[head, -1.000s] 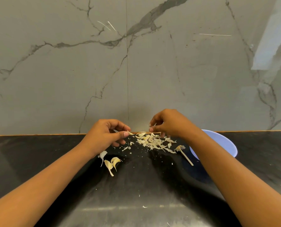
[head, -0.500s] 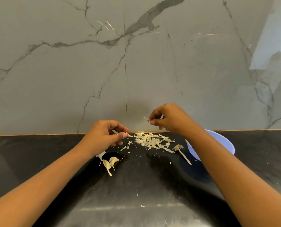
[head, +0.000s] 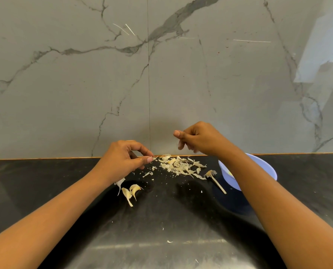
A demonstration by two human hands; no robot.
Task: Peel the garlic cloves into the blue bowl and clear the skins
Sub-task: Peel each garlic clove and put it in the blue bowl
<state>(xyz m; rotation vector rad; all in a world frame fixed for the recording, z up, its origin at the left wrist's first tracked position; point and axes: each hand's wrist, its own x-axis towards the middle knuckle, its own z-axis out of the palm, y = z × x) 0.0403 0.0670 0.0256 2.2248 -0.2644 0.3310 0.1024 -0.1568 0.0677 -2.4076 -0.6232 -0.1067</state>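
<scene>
While both forearms were stretched across the black counter (head: 161, 220), the left hand (head: 123, 160) was held low near the back edge. Its fingers were curled and a small pale piece (head: 154, 158) was pinched between thumb and forefinger; whether that piece was a clove or a scrap of skin could not be told. The right hand (head: 198, 138) was raised higher, in front of the grey marbled wall (head: 84, 84), with its fingers curled inward and its thumb stuck out to the left. Whether anything was held in it could not be told. A loose heap of papery skins (head: 178, 166) was spread on the counter below and between the two hands, close to the wall, and smaller flakes were scattered towards the near side. Two unpeeled cloves (head: 131, 191) were seen lying together just beside the left wrist, and a white piece (head: 120, 182) was partly hidden by that wrist. A garlic stalk (head: 216, 180) with its dried root end was laid at the right edge of the heap, just beside the blue bowl (head: 268, 169). The bowl was set on the counter at the right and was largely covered by the right forearm. Something yellowish was glimpsed inside it near the left rim, too little to be named.
</scene>
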